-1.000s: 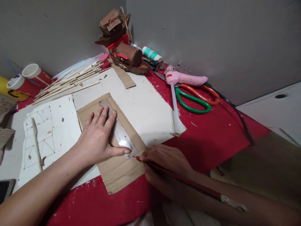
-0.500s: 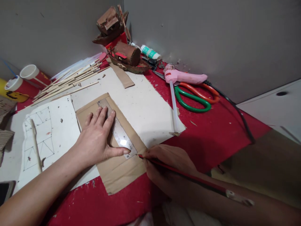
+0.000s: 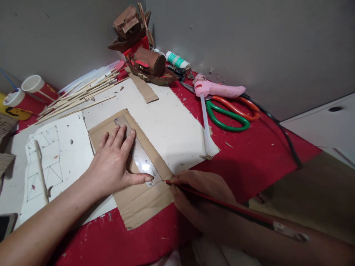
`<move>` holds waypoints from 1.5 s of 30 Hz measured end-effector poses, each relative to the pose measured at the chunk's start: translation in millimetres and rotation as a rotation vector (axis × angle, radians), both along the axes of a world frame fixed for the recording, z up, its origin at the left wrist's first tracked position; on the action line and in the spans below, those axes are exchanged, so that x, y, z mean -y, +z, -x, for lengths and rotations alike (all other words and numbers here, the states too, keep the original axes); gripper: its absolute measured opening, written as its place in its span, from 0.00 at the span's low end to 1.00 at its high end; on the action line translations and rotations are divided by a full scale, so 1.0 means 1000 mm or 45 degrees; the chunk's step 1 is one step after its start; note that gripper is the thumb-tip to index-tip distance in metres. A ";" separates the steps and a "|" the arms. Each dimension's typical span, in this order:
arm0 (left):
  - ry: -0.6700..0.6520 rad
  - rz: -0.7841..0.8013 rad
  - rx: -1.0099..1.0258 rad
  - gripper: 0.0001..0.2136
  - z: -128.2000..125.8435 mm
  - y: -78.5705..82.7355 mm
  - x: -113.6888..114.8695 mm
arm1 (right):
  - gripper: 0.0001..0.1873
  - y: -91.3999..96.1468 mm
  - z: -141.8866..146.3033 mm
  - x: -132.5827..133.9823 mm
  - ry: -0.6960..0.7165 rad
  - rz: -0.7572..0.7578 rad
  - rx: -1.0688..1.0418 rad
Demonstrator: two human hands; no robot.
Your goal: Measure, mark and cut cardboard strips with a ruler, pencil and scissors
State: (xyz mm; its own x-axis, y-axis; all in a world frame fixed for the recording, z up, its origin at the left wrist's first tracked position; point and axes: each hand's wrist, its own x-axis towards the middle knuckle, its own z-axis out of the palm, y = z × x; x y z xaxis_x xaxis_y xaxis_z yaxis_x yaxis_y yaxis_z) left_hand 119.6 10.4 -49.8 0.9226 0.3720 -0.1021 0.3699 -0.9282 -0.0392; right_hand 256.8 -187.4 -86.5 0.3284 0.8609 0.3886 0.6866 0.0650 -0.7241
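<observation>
1. The brown cardboard piece [image 3: 133,208] lies at the near middle of the bench, partly over a white sheet [image 3: 174,129] and partly over the red covering [image 3: 249,162]. A clear ruler [image 3: 142,159] lies on it, running from far left to near right.
2. The left hand [image 3: 111,160] is flat over ruler and cardboard, its fingers apart, the thumb stretched onto the ruler's near end.
3. The right hand [image 3: 201,194] has its fingers clamped on a red-and-black pencil [image 3: 222,203], the tip at the ruler's near right corner. Whether the tip touches the cardboard, I cannot tell.
4. The step looks like marking beside the ruler. Doing it well calls for even pressure along the ruler, the thumb clear of the edge, and a steady pencil angle with light force, since soft cardboard may dent.
5. At far left stand two red-and-white cups: the farther cup [image 3: 35,83] shows a pale inside, with no contents discernible; a blue stick [image 3: 9,79] rises by the nearer cup [image 3: 20,101], though whether it stands inside is unclear.
6. A yellow container [image 3: 24,115] sits partly hidden beside them, its contents out of sight.
</observation>
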 end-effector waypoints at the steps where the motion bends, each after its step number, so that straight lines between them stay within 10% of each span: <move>1: 0.000 -0.002 -0.001 0.60 0.000 0.000 0.000 | 0.06 0.000 0.000 0.000 0.002 -0.004 0.011; 14: -0.009 -0.014 0.054 0.59 0.001 -0.001 -0.001 | 0.05 0.020 -0.009 0.003 -0.114 -0.058 -0.219; 45: 0.094 -0.034 -0.010 0.58 -0.018 0.008 0.006 | 0.10 0.002 -0.010 0.004 -0.065 -0.236 -0.841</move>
